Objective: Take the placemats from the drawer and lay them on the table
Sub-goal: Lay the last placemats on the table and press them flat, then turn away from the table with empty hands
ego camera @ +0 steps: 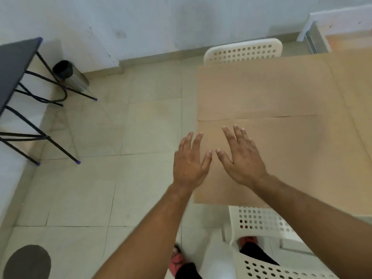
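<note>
Both hands are open wide and hold nothing. The left hand (189, 160) hovers over the near left edge of the surface (342, 137). The right hand (241, 156) is spread flat just beside it, over the near mat (281, 158).

Two brown mats seem to lie on the surface (they are almost the same color as it, so they are hard to tell apart). The near mat is under the hands. The far mat (261, 89) touches it along a thin line.

So I think two mats are already down. The drawer (314, 37) at the far right is open, but I cannot see if more mats are inside.

There are two white chairs, one far (243, 51) and one near (261, 222).
</note>
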{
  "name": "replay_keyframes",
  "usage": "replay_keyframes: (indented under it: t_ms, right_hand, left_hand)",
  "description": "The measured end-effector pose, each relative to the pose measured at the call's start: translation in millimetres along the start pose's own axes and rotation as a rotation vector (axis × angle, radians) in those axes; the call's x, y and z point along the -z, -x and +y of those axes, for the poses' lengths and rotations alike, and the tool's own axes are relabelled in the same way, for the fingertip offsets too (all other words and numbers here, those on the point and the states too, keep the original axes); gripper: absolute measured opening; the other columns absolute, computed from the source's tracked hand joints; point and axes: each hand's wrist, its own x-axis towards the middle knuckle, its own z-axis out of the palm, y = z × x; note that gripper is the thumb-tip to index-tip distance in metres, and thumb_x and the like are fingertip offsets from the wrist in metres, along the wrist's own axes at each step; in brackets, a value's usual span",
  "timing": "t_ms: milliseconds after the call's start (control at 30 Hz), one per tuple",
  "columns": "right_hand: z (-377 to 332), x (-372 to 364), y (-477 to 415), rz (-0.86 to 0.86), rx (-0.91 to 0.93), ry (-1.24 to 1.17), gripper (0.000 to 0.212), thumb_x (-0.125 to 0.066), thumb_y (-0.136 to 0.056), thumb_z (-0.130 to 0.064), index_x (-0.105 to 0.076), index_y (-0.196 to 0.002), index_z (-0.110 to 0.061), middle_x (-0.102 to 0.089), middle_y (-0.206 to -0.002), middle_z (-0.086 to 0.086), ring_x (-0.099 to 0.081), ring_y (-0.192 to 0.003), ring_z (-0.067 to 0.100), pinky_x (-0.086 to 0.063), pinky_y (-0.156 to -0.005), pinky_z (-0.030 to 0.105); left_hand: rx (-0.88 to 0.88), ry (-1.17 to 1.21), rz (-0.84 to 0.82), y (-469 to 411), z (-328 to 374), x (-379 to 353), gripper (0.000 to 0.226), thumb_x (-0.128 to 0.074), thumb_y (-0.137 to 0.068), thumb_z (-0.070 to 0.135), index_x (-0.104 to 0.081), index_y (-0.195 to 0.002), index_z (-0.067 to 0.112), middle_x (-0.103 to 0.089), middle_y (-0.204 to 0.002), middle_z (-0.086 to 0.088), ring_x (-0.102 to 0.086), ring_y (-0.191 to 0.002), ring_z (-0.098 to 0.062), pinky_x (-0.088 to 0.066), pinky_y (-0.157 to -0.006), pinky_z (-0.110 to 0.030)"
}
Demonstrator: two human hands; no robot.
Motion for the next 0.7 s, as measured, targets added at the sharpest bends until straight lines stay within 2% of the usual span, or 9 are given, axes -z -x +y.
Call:
replay_keyframes:
  t_ms: [100,167,400,533,700]
  right_hand:
    - [-62,7,-13,0.039,0.061,-0.118,0.068,-0.035,-0.101,-0.057,-0.007,-0.159,-0.036,-0.005,-0.169,0.001,-0.001,-0.155,0.019,-0.011,-0.124,0.042]
    - [-106,13,-15,0.096,0.085,-0.158,0.067,-0.039,-0.101,-0.054,-0.010,-0.159,-0.035,-0.010,-0.169,0.000,-0.005,-0.155,0.018,-0.012,-0.122,0.040]
    - [-241,25,-31,0.245,0.175,-0.170,0.066,-0.046,-0.100,-0.050,-0.022,-0.157,-0.027,-0.028,-0.163,0.000,-0.020,-0.152,0.017,-0.024,-0.121,0.040]
    - [-286,30,-52,0.290,0.196,-0.160,0.067,-0.045,-0.100,-0.051,-0.021,-0.157,-0.027,-0.028,-0.164,0.001,-0.020,-0.152,0.017,-0.023,-0.120,0.039]
    - [-311,37,-95,0.331,0.192,-0.161,0.069,-0.047,-0.098,-0.053,-0.020,-0.157,-0.029,-0.028,-0.163,-0.001,-0.019,-0.152,0.016,-0.025,-0.121,0.041]
  left_hand:
    - [0.066,0.185,0.018,-1,-49,54,0.065,-0.045,-0.095,0.060,-0.031,-0.152,0.033,-0.022,-0.164,0.003,-0.019,-0.150,-0.016,-0.022,-0.118,-0.040]
    - [0.068,0.270,0.013,-1,-82,96,0.067,-0.049,-0.094,0.060,-0.028,-0.153,0.035,-0.022,-0.164,0.006,-0.018,-0.150,-0.012,-0.022,-0.121,-0.040]
    - [-0.118,0.252,0.072,-9,-155,237,0.069,-0.054,-0.092,0.058,-0.033,-0.151,0.031,-0.035,-0.157,0.007,-0.026,-0.145,-0.011,-0.026,-0.119,-0.039]
    - [-0.157,0.278,0.133,-29,-180,288,0.067,-0.056,-0.091,0.054,-0.034,-0.150,0.032,-0.035,-0.156,0.008,-0.027,-0.145,-0.011,-0.025,-0.119,-0.039]
    - [-0.232,0.271,0.146,-90,-196,321,0.068,-0.054,-0.090,0.058,-0.033,-0.150,0.033,-0.037,-0.155,0.008,-0.029,-0.144,-0.012,-0.026,-0.118,-0.038]
